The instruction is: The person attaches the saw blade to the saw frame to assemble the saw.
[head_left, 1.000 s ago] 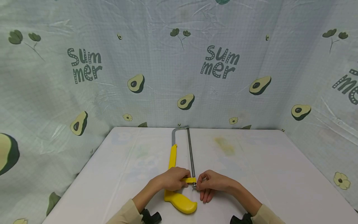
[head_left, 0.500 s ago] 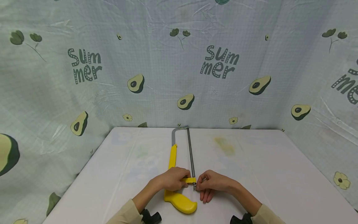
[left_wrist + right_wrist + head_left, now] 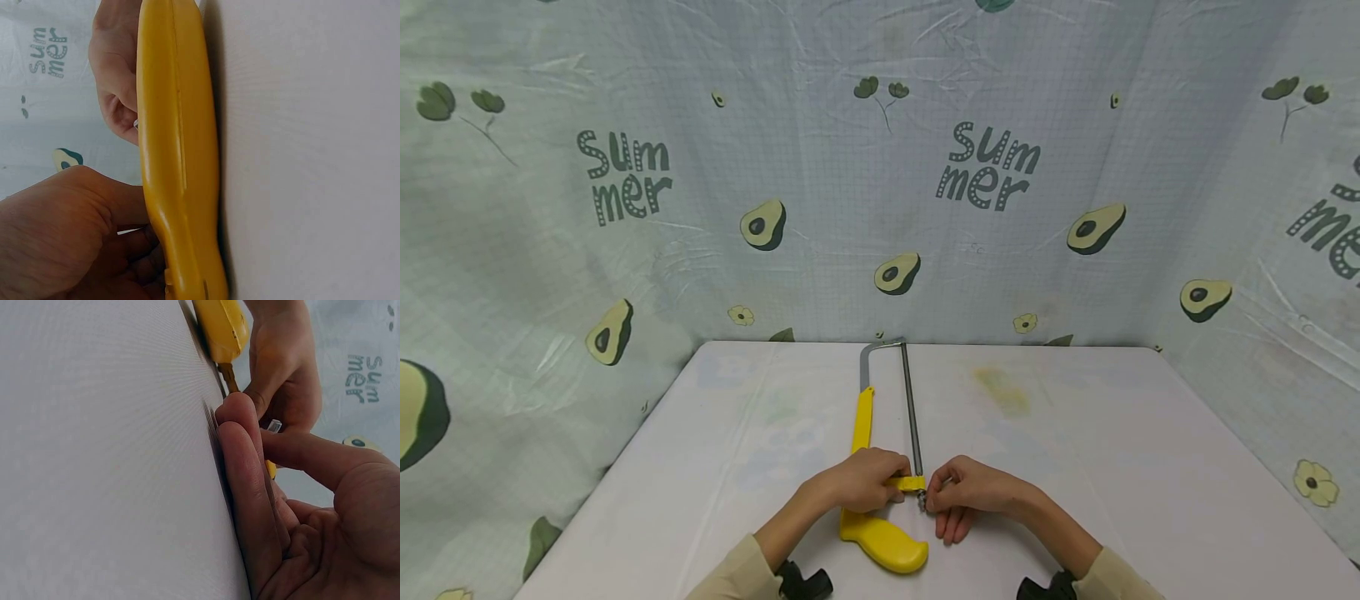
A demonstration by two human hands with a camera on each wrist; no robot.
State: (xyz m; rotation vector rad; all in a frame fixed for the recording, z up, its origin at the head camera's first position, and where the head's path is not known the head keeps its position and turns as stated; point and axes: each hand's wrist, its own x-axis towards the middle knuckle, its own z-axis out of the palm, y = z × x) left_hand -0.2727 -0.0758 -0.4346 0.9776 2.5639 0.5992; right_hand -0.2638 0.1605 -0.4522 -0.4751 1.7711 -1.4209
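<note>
A hacksaw with a yellow handle (image 3: 891, 543) lies flat on the table, its far end pointing away from me. My left hand (image 3: 867, 479) grips the yellow frame just above the handle, fingers over the crosspiece (image 3: 910, 483). At the near end of the blade (image 3: 912, 408) sits a small metal wing nut (image 3: 922, 501), which my right hand (image 3: 972, 487) pinches between thumb and index finger. In the right wrist view a bright metal bit (image 3: 274, 425) shows by those fingertips, while the other fingers (image 3: 250, 481) rest against the table. The handle (image 3: 178, 125) hides part of both hands in the left wrist view.
The white table (image 3: 1075, 467) carries a yellowish stain (image 3: 1003, 392) right of the blade. A curtain (image 3: 820, 167) printed with avocados and lettering hangs behind and on both sides. Black wrist mounts (image 3: 805, 581) sit below each hand.
The wing nut shows at a slightly different angle, having turned a little by my right fingertips. Both hands and the hacksaw stay in place.
</note>
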